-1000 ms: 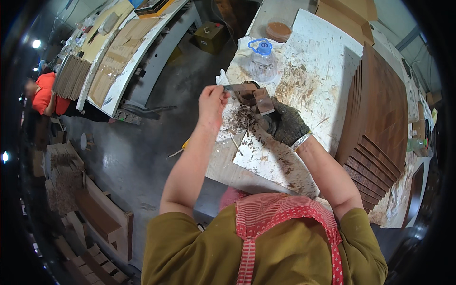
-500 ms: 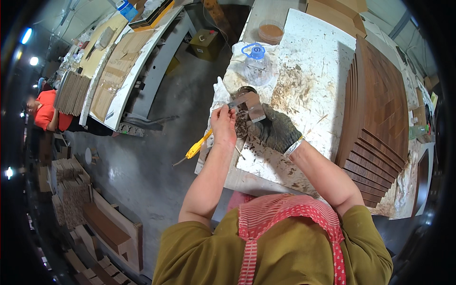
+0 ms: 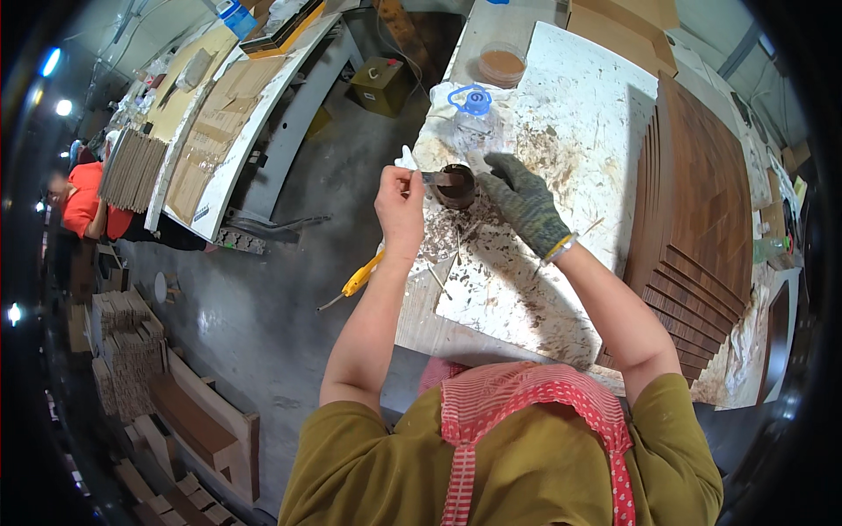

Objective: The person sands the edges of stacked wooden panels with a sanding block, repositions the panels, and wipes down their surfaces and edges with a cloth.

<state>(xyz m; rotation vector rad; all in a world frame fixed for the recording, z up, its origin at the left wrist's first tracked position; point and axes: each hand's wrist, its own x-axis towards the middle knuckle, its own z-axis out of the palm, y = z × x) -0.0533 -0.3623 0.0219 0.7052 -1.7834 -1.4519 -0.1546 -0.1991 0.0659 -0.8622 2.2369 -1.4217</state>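
My bare left hand is closed on a putty knife. The knife's flat blade reaches into a small round jar of dark brown paste. Just right of the jar hovers my right hand, in a dark grey knitted glove. Its fingers are apart and I make out nothing held in them. Behind the jar stands a clear plastic bottle with a blue cap and loop. A yellow-handled tool sticks out past the table's left edge, beside my left forearm.
The white board on the table is smeared with brown specks. Stacked dark wood panels fill its right side. A round tub of brown stuff sits at the back, near an open cardboard box. Far left, a person in red is beside another bench.
My left hand has moved left and slightly up, bringing the putty knife's blade over to the jar. My gloved right hand has drawn away from the blade, up and rightward.
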